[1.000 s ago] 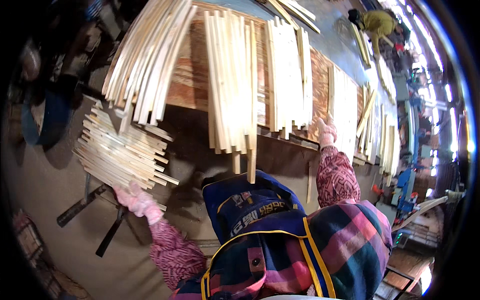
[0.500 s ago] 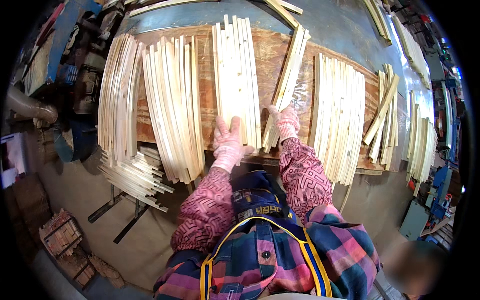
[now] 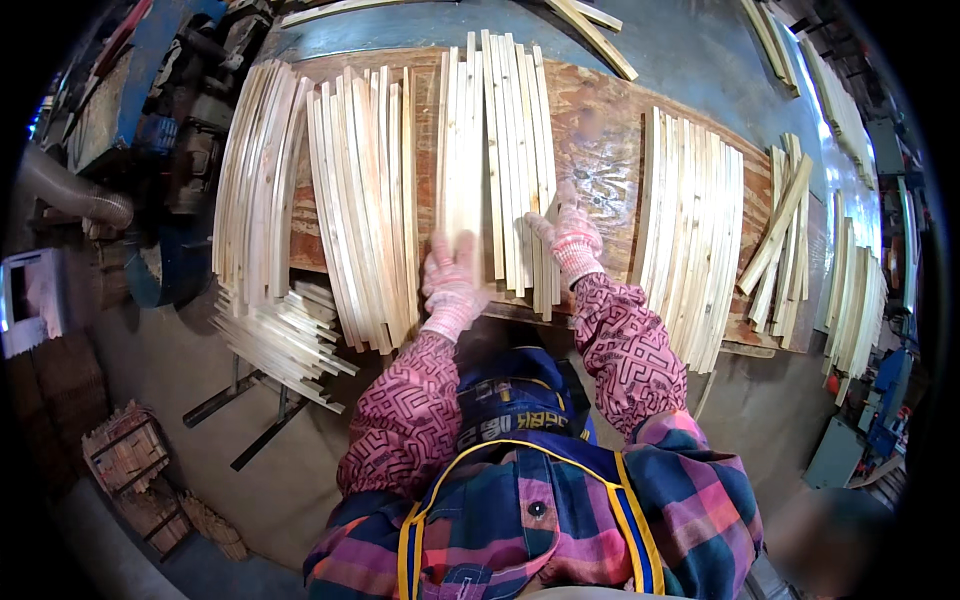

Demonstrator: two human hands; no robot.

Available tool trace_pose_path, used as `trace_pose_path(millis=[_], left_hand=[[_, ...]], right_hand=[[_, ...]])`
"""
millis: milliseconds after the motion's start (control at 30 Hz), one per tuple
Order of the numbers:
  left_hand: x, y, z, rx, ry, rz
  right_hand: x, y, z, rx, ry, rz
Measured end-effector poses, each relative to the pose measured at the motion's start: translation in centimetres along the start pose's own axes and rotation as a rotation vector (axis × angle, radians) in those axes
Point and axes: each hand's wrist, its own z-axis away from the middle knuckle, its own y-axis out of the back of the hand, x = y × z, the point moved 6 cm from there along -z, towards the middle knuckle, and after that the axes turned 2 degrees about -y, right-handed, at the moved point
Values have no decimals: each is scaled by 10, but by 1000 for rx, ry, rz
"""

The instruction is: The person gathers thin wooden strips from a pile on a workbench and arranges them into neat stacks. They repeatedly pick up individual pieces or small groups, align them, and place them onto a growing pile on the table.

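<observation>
My left hand (image 3: 453, 285), in a pink-and-white work glove, lies with fingers spread on the near end of a narrow group of pale wooden strips (image 3: 462, 150). A thin dark gap parts this group from a second row of strips (image 3: 518, 150) just to its right. Beside that row's right edge is my gloved right hand (image 3: 572, 238), its fingers apart and thumb toward the outermost strip. Neither hand grips a strip. All these strips lie lengthwise, pointing away from me, on a worn brown wooden board (image 3: 600, 115).
Two larger stacks of strips (image 3: 362, 200) (image 3: 262, 180) stand to the left, another (image 3: 692, 230) to the right. Crossed loose strips (image 3: 775, 230) lie farther right. Beyond the board is a blue-grey surface (image 3: 690, 60) with a loose strip (image 3: 595, 35). Machinery (image 3: 205, 110) fills the far left.
The slanted strips under my right hand now lie straight against the middle row. A gap has opened within that row. My right hand has loosened and shifted slightly; the view has moved a little.
</observation>
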Motion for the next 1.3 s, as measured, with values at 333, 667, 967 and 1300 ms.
trace_pose_path(millis=[333, 667, 967, 1300], left_hand=[[-12, 12, -42, 166, 234, 186], [-34, -61, 33, -912, -289, 2224], [-16, -78, 44, -382, -256, 1603], [-64, -96, -32, -353, 62, 134]], right_hand=[[-63, -21, 4, 199, -185, 73], [50, -62, 68, -725, 331, -1872], [119, -113, 88, -653, 153, -1896], [147, -72, 42, -456, -429, -207]])
